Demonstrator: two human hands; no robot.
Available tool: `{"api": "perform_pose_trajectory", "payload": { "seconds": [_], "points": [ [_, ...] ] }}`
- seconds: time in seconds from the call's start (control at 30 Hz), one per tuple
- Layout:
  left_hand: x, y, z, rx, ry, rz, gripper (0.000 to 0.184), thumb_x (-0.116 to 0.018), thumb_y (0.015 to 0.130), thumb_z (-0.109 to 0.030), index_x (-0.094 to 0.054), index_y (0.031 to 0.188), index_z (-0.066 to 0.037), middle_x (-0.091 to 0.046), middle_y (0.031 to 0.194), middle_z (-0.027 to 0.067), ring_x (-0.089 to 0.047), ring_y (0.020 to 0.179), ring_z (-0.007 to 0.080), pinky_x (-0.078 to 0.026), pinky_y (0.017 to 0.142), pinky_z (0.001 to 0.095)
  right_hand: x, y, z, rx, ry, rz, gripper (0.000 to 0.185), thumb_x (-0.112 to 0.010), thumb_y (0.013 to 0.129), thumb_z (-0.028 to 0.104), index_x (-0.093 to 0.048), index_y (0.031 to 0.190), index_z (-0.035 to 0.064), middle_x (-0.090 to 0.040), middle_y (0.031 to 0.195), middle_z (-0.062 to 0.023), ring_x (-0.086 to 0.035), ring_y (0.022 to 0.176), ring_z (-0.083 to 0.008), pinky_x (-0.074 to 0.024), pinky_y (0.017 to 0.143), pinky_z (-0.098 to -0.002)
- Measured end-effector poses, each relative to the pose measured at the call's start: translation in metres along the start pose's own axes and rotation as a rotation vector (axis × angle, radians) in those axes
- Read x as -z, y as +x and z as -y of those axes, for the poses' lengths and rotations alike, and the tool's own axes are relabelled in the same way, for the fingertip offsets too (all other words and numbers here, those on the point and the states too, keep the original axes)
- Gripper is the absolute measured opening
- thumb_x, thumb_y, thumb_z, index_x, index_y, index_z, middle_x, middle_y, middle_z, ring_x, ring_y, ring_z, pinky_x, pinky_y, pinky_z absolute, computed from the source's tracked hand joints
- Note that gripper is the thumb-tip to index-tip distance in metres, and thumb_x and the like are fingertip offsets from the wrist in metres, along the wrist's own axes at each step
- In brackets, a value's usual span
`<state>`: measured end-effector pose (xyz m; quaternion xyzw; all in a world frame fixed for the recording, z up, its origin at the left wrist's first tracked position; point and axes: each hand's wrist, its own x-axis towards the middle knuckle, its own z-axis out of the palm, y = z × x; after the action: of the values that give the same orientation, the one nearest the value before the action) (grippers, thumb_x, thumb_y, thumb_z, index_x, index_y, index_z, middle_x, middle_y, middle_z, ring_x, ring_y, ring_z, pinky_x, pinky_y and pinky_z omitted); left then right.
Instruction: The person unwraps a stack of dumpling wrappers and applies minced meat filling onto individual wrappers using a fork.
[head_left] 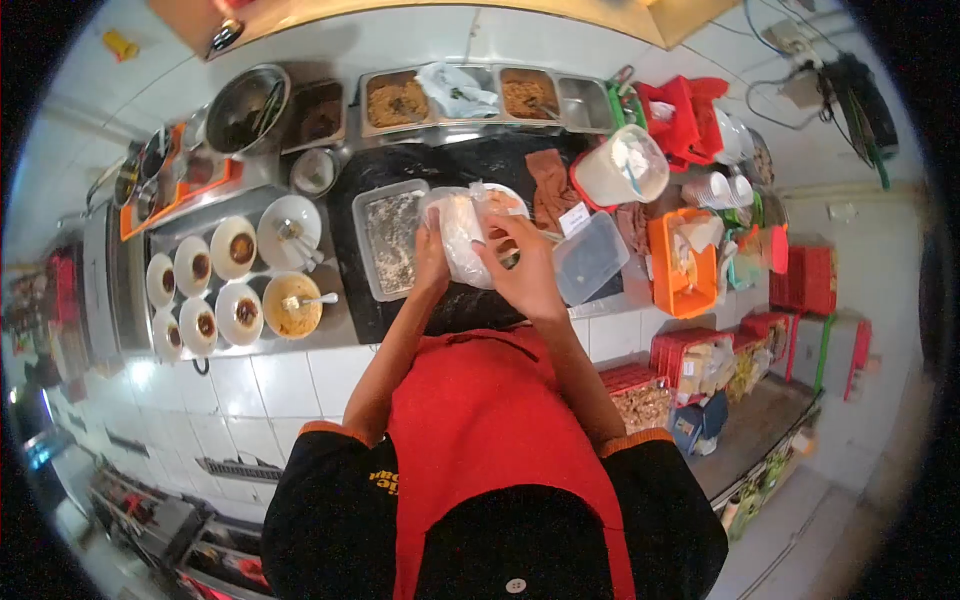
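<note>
A clear plastic bag [462, 240] with something pale inside is held up over the dark counter, in front of my body. My left hand [432, 262] grips the bag's left side. On the opposite side, the fingers of my right hand [524, 268] are curled at the bag's edge, pinching the plastic. Just behind the bag, a white bowl [518, 198] with orange-brown pieces in it is partly hidden. To the left lies a rectangular tray [362, 238] dusted with white powder. A translucent plastic lid [592, 258] rests right of my right hand.
Several white bowls [233, 248] with dark sauce stand at left, beside a yellowish bowl [293, 305] holding a spoon. Steel food pans [395, 100] line the back. At right are a white powder tub [622, 170], a brown cloth [550, 185] and an orange basket [664, 265].
</note>
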<state>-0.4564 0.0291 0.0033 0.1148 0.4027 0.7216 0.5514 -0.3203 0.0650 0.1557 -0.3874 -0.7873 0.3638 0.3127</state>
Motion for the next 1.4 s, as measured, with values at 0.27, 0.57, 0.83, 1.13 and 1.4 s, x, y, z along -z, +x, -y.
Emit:
{"api": "perform_pose_trajectory", "payload": {
  "seconds": [0.27, 0.57, 0.83, 1.13, 1.4],
  "points": [
    [0.009, 0.030, 0.056, -0.151, 0.632, -0.101, 0.048, -0.037, 0.106, -0.035, -0.055, 0.124, 0.006, -0.063, 0.118, 0.0155, -0.061, 0.104, 0.0205, -0.048, 0.092, 0.0337, 0.032, -0.028, -0.066, -0.268, 0.218, -0.044, 0.046, -0.074, 0.070, 0.007, -0.064, 0.114, -0.0006, -0.070, 0.101, -0.0113, -0.067, 0.087, -0.0225, -0.0536, 0.078, -0.0337],
    [-0.076, 0.035, 0.092, -0.520, 1.169, -0.051, 0.043, -0.040, 0.105, -0.027, -0.061, 0.110, 0.009, -0.064, 0.109, 0.0211, -0.060, 0.102, 0.0298, -0.044, 0.093, 0.0399, 0.110, -0.066, -0.125, -0.461, 0.261, -0.211, 0.028, -0.076, 0.074, 0.016, -0.072, 0.092, -0.0043, -0.072, 0.078, -0.0147, -0.069, 0.071, -0.0195, -0.0535, 0.069, -0.0336],
    [-0.135, 0.068, 0.159, -0.458, 1.021, 0.034, 0.042, -0.042, 0.103, -0.029, -0.060, 0.109, 0.008, -0.066, 0.095, 0.0176, -0.064, 0.089, 0.0266, -0.050, 0.082, 0.0395, 0.291, -0.123, -0.177, -0.660, 0.331, -0.488, 0.031, -0.079, 0.082, 0.025, -0.074, 0.095, -0.0025, -0.072, 0.082, -0.0056, -0.063, 0.071, -0.0076, -0.0511, 0.062, -0.0256],
    [-0.357, 0.026, 0.238, -0.674, 0.973, 0.222, 0.027, -0.051, 0.099, -0.014, -0.054, 0.120, 0.002, -0.058, 0.107, 0.0152, -0.058, 0.106, 0.0253, -0.045, 0.092, 0.0377, 0.397, -0.252, -0.239, -0.956, 0.297, -0.673, 0.030, -0.081, 0.080, 0.022, -0.073, 0.091, -0.0045, -0.069, 0.077, -0.0020, -0.056, 0.063, -0.0055, -0.0446, 0.055, -0.0225],
    [-0.392, 0.085, 0.432, -0.467, 1.340, 1.151, 0.034, -0.064, 0.082, -0.020, -0.062, 0.113, -0.007, -0.057, 0.122, 0.0146, -0.051, 0.115, 0.0369, -0.038, 0.100, 0.0478, 0.402, -0.298, -0.260, -1.003, 0.302, -0.765, 0.025, -0.081, 0.081, 0.018, -0.073, 0.088, -0.0048, -0.070, 0.080, -0.0039, -0.059, 0.069, -0.0074, -0.0485, 0.063, -0.0241]
  ]
}}
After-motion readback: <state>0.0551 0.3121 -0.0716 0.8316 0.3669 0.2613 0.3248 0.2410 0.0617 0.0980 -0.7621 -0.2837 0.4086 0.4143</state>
